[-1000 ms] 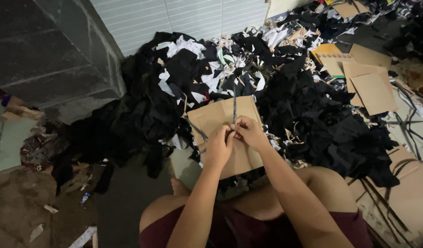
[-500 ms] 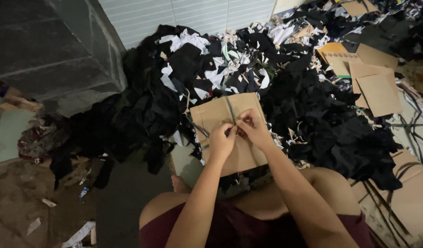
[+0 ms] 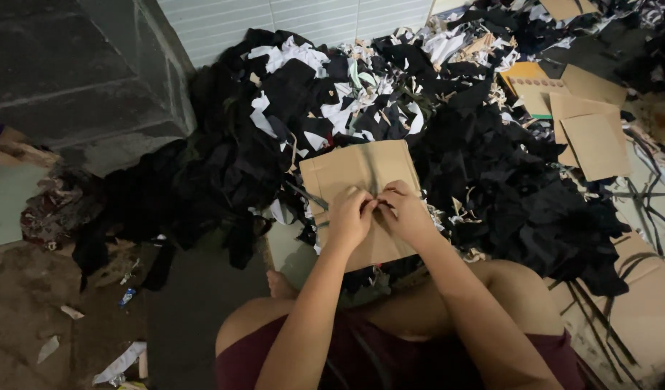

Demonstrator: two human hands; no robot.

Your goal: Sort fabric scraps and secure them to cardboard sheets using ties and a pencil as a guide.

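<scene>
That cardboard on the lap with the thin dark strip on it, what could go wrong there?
The cardboard sheet only rests on the person's lap, so it might tip or slide while both hands work on it. The left hand and right hand pinch the thin dark strip between the fingertips; it could slip out of the grip. If it drops into the pile of black fabric scraps all around, it would likely be hard to spot.

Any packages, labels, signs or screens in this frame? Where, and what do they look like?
No labels, signs or screens; only cardboard.
Cardboard sheet: centre, under both hands, on the black scrap pile; plain brown rectangle.
Flat cardboard pieces: upper right, overlapping on the floor; brown rectangles.
Yellowish envelope-like piece: upper right, beside them; partly covered.
</scene>
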